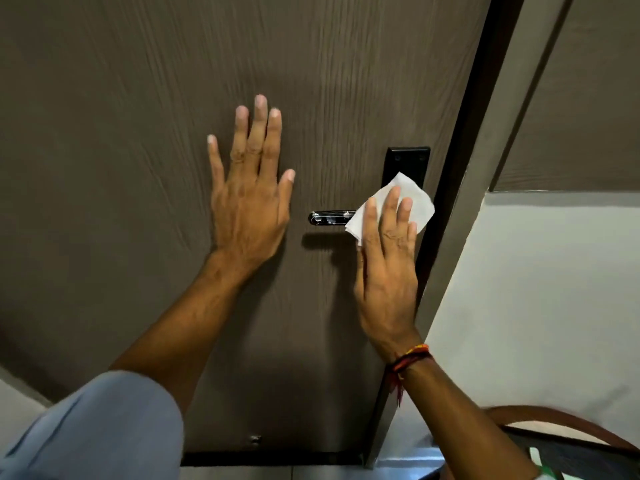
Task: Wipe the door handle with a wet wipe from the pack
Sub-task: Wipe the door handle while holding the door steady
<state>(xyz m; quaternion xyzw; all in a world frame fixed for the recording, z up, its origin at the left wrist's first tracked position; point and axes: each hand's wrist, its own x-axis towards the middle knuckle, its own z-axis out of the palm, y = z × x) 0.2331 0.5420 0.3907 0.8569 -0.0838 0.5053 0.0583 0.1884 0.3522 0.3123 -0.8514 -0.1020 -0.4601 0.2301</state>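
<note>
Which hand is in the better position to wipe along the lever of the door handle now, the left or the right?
The right hand. It already presses the white wipe over the handle's base, beside the exposed lever. The left hand lies flat and empty on the door.

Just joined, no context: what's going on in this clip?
A person is wiping a door handle. The right hand presses a white wipe flat over the handle's inner end and black plate. The left hand is spread flat on the door, apparently steadying it. The handle's outer end is uncovered.
</note>
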